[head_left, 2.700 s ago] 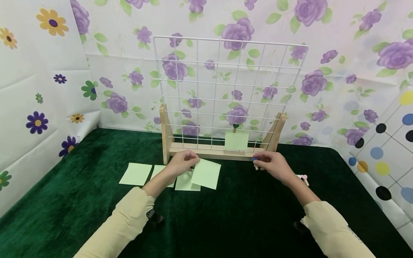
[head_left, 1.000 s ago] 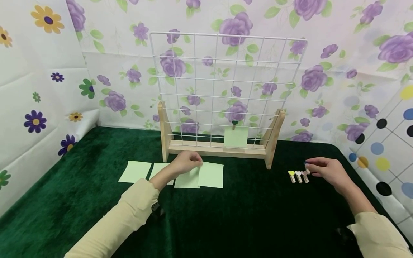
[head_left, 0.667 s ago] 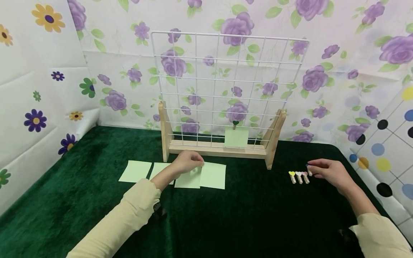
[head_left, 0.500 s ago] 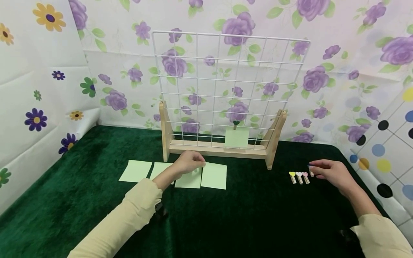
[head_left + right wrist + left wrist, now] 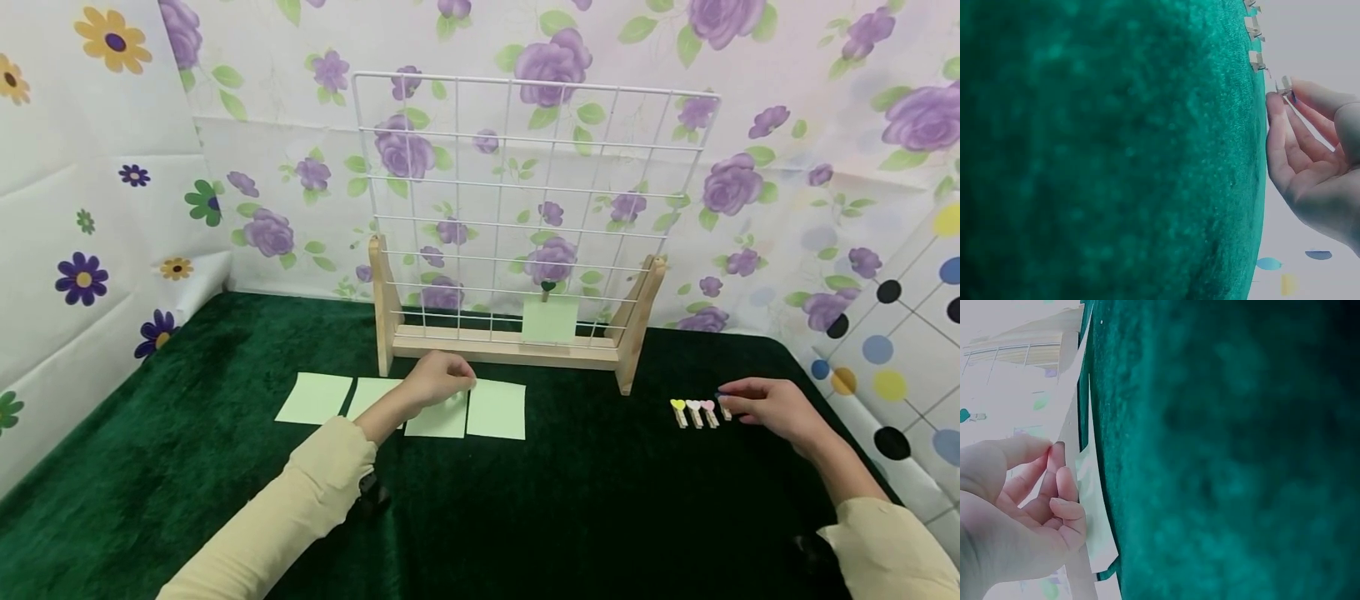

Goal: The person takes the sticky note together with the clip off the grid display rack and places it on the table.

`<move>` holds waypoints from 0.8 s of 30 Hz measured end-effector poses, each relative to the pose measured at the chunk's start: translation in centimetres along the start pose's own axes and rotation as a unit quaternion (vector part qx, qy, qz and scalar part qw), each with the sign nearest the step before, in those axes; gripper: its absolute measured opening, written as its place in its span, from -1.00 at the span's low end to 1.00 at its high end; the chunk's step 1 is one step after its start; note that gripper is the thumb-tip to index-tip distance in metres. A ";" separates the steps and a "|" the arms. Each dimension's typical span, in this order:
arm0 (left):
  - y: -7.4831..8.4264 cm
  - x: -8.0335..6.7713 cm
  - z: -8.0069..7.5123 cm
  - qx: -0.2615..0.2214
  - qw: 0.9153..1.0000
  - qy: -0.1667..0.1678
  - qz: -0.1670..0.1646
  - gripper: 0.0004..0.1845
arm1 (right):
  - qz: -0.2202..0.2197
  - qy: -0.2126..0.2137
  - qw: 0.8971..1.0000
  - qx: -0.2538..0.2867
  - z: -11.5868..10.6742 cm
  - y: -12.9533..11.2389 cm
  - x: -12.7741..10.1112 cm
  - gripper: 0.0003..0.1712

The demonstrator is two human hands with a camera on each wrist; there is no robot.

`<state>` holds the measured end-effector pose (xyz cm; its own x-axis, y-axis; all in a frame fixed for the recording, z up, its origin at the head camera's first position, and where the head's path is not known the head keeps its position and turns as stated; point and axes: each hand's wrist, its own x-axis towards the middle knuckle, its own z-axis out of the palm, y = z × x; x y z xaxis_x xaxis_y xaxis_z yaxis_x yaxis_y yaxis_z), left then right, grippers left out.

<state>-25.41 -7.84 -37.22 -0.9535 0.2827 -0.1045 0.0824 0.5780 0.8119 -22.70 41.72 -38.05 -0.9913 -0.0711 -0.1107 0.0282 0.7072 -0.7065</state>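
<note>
My left hand (image 5: 438,379) pinches the upper left corner of a pale green paper note (image 5: 497,410), the rightmost of a row. The left wrist view shows thumb and forefinger meeting at that paper's edge. My right hand (image 5: 776,408) holds a small wooden clothespin (image 5: 1284,85) with a blue top between thumb and fingertips, low over the cloth. Beside it lie three clothespins with heart tops: yellow (image 5: 679,412), white (image 5: 694,412) and pink (image 5: 709,412). Another green note (image 5: 550,319) hangs on the white wire grid (image 5: 495,179), held by a dark green heart clothespin (image 5: 547,290).
Wooden feet (image 5: 385,308) and a crossbar (image 5: 502,350) carry the upright grid at the back of the green cloth (image 5: 570,508). Further notes (image 5: 313,398) lie to the left, partly under my left forearm. Flowered sheets (image 5: 292,167) enclose the back and sides.
My right hand has carried the blue clothespin from near the grid rightward to the clothespin row, then lowered it slightly. My left hand has brought the tilted note down, straight in line with the others.
</note>
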 end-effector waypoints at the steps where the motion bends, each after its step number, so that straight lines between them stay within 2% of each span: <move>1: 0.0 0.0 0.0 0.004 1.000 0.001 0.001 -0.89 | 0.000 -0.001 1.000 -0.002 0.0 0.1 0.0 -0.40; 8: 0.0 0.0 0.1 0.033 0.999 0.010 0.017 -0.91 | 0.008 -0.016 1.000 -0.002 -0.1 0.1 0.1 -0.43; 16: 0.0 0.0 -0.1 0.095 0.994 0.021 0.051 -0.93 | 0.026 -0.046 0.999 0.000 -0.1 -0.1 0.1 -0.42; 24: 0.0 0.0 -0.2 0.103 0.992 0.022 0.063 -0.90 | 0.015 -0.042 0.999 -0.005 0.0 0.1 0.1 -0.46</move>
<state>-25.42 -8.01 -37.13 -0.9432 0.3316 0.0190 0.2550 0.6861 0.6814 -22.81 41.75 -38.14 -0.9756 -0.1093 -0.1903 0.0551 0.7174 -0.6944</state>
